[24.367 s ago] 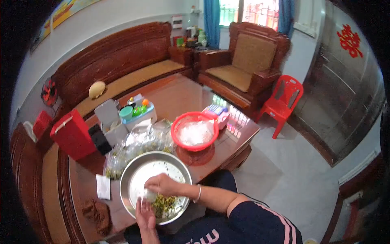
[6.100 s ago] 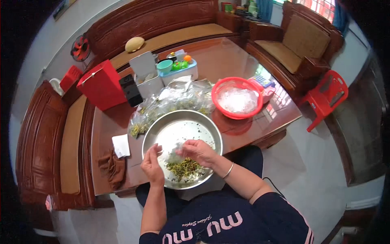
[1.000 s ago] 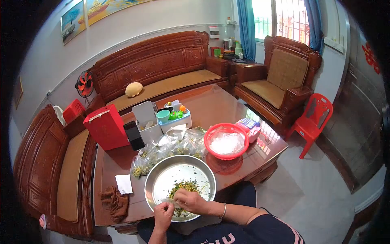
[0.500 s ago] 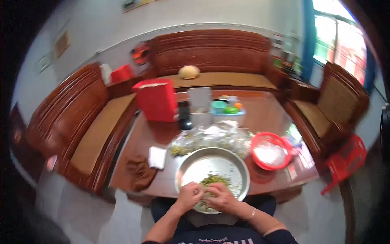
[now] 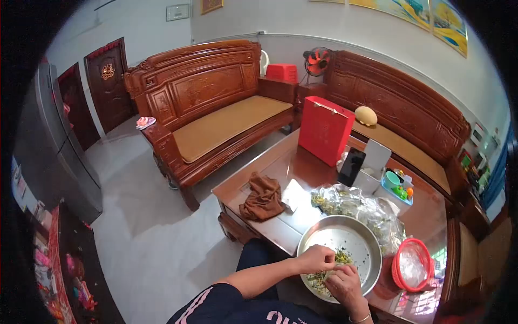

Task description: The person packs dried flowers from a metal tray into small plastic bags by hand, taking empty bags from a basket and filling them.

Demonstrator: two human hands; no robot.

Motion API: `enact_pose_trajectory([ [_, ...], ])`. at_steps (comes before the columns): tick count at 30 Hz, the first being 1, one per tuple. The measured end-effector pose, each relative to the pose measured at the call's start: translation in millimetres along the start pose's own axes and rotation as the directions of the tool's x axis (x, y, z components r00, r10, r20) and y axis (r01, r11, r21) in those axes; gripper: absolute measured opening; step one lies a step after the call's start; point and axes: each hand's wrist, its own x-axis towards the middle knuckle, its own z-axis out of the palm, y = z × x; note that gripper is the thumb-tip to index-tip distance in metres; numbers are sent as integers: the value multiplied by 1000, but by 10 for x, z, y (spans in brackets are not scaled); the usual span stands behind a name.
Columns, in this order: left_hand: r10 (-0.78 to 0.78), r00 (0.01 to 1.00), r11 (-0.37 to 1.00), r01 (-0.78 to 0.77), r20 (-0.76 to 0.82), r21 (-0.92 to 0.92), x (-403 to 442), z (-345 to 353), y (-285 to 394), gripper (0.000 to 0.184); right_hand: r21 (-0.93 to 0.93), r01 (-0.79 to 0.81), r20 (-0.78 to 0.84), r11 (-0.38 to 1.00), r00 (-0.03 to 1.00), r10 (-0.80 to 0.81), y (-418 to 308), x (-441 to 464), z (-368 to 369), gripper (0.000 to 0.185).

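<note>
A round metal basin (image 5: 372, 243) sits at the near edge of the table, with a loose heap of yellow-green plant bits (image 5: 343, 257) and scattered dark specks inside. Over its near side, my left hand (image 5: 315, 259) is closed, thumb and fingertips pinched together. My right hand (image 5: 345, 283), with a bracelet at the wrist, is closed close against it, fingers curled. Something small and pale seems to lie between the fingertips; its kind cannot be made out. Clear plastic bags (image 5: 372, 216) with similar plant matter lie just behind the basin.
Right of the basin stands a red plastic basket (image 5: 397, 270) lined with clear plastic. Leftward lie a brown cloth (image 5: 263, 198) and white paper (image 5: 293, 195). Farther back are a red gift bag (image 5: 325, 129), a phone (image 5: 352, 166) and a blue-rimmed tub (image 5: 396, 195). Wooden benches (image 5: 210, 89) surround the table (image 5: 270, 162).
My view has swung to the left, so the table and basin appear farther right, and doors and a fridge show. Both hands stay together over the basin.
</note>
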Motion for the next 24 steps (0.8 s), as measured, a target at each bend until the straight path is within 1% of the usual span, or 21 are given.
enact_pose_trajectory([
  [4,-73,993,992,82,89,-101,22,11,-65,10,-17,15,96,1000,995,-14,34,10,5,12],
  [10,-43,992,989,59,115,-132,23,50,-118,9,-3,64,150,998,987,-63,35,76,14,12],
  [15,-46,991,972,74,128,-222,21,7,-148,9,111,50,142,993,988,-66,57,91,53,10],
  [19,-67,977,980,103,201,-171,30,-1,-213,7,264,-88,125,960,991,57,89,36,122,8],
  [20,-70,977,979,105,200,-173,27,-4,-217,7,266,-88,127,960,990,55,97,38,120,8],
  [24,-144,973,913,201,181,-356,-1,-20,-218,19,382,-274,23,882,958,287,119,68,62,8],
])
